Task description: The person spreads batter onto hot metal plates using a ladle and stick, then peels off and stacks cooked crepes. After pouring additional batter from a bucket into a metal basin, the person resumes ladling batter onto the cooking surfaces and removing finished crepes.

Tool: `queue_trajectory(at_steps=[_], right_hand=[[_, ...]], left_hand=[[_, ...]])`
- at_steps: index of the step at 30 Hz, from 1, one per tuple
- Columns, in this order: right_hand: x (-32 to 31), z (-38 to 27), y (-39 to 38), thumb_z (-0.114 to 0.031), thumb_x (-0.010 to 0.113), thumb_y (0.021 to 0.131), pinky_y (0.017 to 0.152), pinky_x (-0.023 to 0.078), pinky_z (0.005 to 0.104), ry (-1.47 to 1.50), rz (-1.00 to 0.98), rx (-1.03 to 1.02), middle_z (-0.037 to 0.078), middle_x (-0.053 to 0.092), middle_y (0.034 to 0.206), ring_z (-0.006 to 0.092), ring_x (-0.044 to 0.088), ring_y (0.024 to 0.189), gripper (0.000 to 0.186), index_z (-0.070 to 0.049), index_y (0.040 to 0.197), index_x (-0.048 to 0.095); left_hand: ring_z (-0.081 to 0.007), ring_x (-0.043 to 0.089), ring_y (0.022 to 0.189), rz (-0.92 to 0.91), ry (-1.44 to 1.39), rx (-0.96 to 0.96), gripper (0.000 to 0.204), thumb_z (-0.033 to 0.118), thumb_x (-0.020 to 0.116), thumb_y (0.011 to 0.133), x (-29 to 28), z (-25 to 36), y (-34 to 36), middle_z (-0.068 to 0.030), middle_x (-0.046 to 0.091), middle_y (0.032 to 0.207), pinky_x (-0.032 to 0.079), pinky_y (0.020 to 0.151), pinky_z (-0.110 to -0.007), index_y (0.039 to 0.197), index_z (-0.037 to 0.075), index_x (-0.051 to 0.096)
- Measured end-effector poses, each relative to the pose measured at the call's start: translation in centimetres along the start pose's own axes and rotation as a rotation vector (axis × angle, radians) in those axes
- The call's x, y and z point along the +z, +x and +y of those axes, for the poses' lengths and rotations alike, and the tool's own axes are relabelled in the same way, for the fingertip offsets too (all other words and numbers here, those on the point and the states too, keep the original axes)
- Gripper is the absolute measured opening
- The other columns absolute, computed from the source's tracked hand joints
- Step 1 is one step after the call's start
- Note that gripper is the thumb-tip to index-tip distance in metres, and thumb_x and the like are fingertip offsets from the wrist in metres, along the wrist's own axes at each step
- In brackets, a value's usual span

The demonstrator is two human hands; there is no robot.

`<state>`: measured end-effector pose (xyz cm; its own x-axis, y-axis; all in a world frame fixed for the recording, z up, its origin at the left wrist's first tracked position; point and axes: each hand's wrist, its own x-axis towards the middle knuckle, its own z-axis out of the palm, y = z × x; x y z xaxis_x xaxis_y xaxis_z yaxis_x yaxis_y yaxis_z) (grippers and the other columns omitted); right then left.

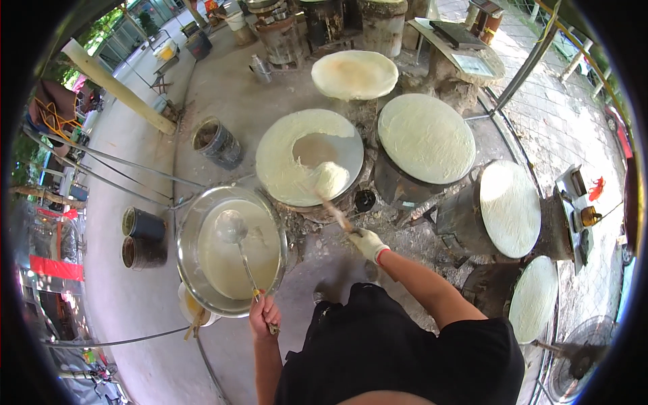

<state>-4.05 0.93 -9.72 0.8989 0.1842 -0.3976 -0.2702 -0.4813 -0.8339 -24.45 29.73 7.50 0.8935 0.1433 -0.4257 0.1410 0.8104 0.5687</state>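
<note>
My right hand [368, 244], in a white glove with a red band at the wrist, is closed round the wooden handle of a batter spreader [335, 213]. The spreader's head is hidden under a pale lump of batter [331, 179] on a round griddle [356, 154]. Batter [278, 155] coats most of that griddle, around a bare brownish patch [314, 150]. My bare left hand [265, 316] grips the end of a long-handled metal ladle [233, 228]. Its bowl rests over the thin whitish batter [233, 277] in a wide steel basin [183, 223].
More batter-coated round griddles stand on drum stoves: one behind [355, 74], others curving down the right [426, 138], [510, 209], [533, 300]. Dark buckets [217, 143] sit left of the basin. A fan [580, 361] is at lower right, a post [118, 84] at upper left.
</note>
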Motion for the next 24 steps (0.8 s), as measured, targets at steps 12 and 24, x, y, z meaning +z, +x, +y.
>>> queue_trajectory(at_steps=[12, 24], right_hand=[[-11.6, -2.9, 6.6, -0.034, 0.048, 0.089, 0.078, 0.047, 0.0469, -0.186, 0.089, -0.076, 0.028, 0.061, 0.094, 0.0429, 0.059, 0.093, 0.036, -0.002, 0.101, 0.060], [-11.6, -1.2, 5.0, -0.037, 0.045, 0.091, 0.080, 0.046, 0.0496, -0.284, 0.116, -0.011, 0.024, 0.063, 0.095, 0.0406, 0.060, 0.092, 0.036, -0.006, 0.104, 0.059]], left_hand=[[-0.0113, 0.042, 0.059, -0.033, 0.050, -0.053, 0.018, 0.015, 0.053, 0.090, 6.8, -5.9, 1.8, -0.0019, 0.043, 0.080, 0.038, 0.051, -0.025, 0.105, 0.008, 0.048], [-0.0133, 0.043, 0.064, -0.061, 0.029, -0.067, 0.020, 0.015, 0.054, 0.090, 5.4, -4.3, 4.1, -0.0027, 0.044, 0.083, 0.040, 0.054, -0.026, 0.107, 0.007, 0.049]])
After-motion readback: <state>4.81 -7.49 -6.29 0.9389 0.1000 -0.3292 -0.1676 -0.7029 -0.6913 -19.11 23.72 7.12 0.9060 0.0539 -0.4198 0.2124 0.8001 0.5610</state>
